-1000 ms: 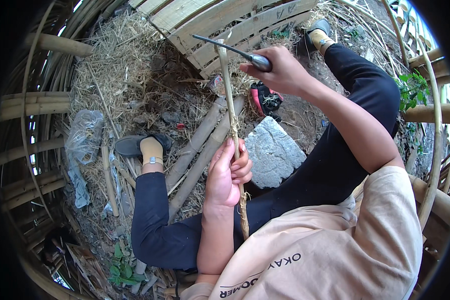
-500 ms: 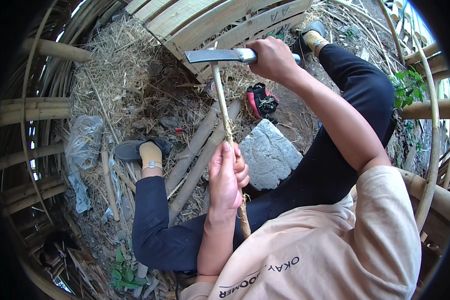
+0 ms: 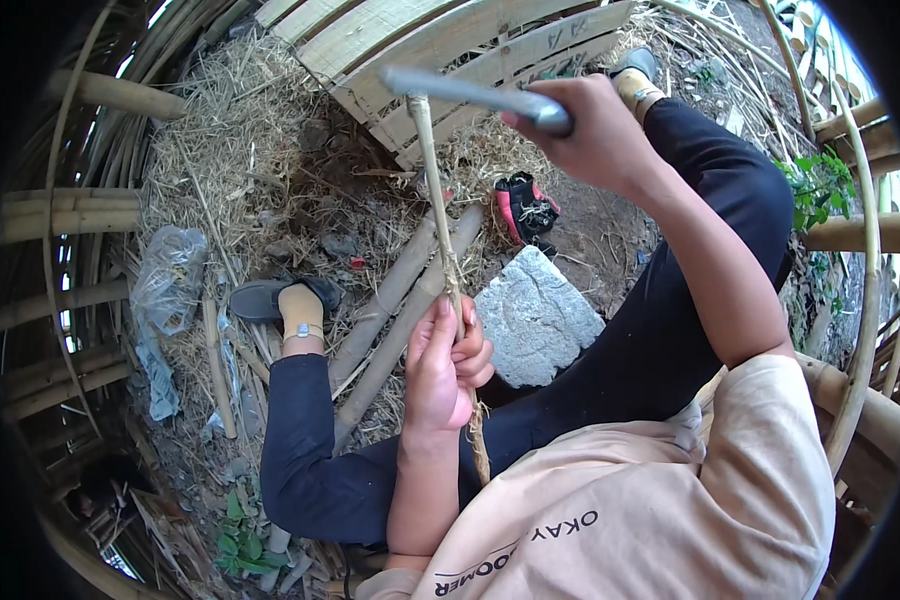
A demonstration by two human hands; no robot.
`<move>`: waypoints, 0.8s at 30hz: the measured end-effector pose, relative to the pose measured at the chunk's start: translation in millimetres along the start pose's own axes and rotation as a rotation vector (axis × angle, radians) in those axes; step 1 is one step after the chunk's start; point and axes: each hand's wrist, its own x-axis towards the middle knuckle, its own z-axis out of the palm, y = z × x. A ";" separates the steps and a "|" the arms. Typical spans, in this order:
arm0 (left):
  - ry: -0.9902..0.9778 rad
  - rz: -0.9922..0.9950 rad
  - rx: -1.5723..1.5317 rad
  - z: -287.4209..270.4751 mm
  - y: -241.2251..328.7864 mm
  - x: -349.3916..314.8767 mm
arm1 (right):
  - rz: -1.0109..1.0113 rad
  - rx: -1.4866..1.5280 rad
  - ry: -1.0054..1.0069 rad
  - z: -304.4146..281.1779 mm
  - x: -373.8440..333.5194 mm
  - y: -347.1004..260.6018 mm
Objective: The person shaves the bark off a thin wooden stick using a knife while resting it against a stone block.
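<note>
My left hand (image 3: 442,365) is closed round a thin, rough-barked wooden stick (image 3: 432,190), which stands up and away from me. Strips of frayed bark show on the stick just above and below my fist. My right hand (image 3: 592,135) grips the handle of a short machete (image 3: 470,93), its blade blurred by motion. The blade points left, level with the stick's far end; whether it touches the wood I cannot tell.
Beyond the stick stands a slatted wooden crate (image 3: 390,60). A grey stone block (image 3: 538,315) and a red-and-black glove-like item (image 3: 526,208) lie near my legs. Bamboo poles (image 3: 395,300), straw (image 3: 230,130) and a clear plastic bag (image 3: 170,280) are on the ground, left.
The machete has turned from broadside to more edge-on and its blade has risen slightly. My right hand has shifted right; the stick's far end and my left hand have moved slightly left.
</note>
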 end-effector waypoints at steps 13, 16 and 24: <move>0.113 -0.006 -0.005 -12.8 2.0 9.5 | -0.151 -0.363 -0.108 2.4 -6.6 13.0; 0.145 0.007 -0.003 -12.3 6.0 8.2 | -0.309 -0.434 -0.024 3.0 -4.3 12.6; 0.192 0.010 0.055 -10.4 4.9 9.9 | -0.497 -0.300 -0.263 1.7 -6.7 3.1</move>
